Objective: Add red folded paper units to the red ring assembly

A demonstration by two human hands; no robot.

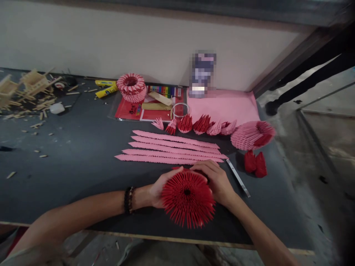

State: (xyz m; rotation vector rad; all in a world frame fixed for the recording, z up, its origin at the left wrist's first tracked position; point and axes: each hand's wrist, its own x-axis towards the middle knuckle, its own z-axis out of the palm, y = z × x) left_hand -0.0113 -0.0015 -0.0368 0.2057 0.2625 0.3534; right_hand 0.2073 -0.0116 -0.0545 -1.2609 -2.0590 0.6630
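A round red folded-paper piece (188, 207) with many pointed spokes and a small dark hole at its middle is held between my hands, low over the table's front. My left hand (161, 186) grips its left side, fingers partly hidden behind it. Around its upper right side curves my right hand (217, 181), the fingertips mostly out of sight. Just beyond lie several long pink folded-paper strips (174, 147), side by side. To the right of my right hand rests a slim silvery metal tool (237, 178). Two small red folded-paper pieces (255, 163) sit farther right.
A row of small red and pink paper pieces (202, 124) leads to a pink paper basket shape (251, 135). Behind are pink sheets (224, 105), a red packet (126, 109) and a pink-red paper ring (131, 88). Wooden scraps (30, 101) litter the left; a person's legs (302, 77) show right.
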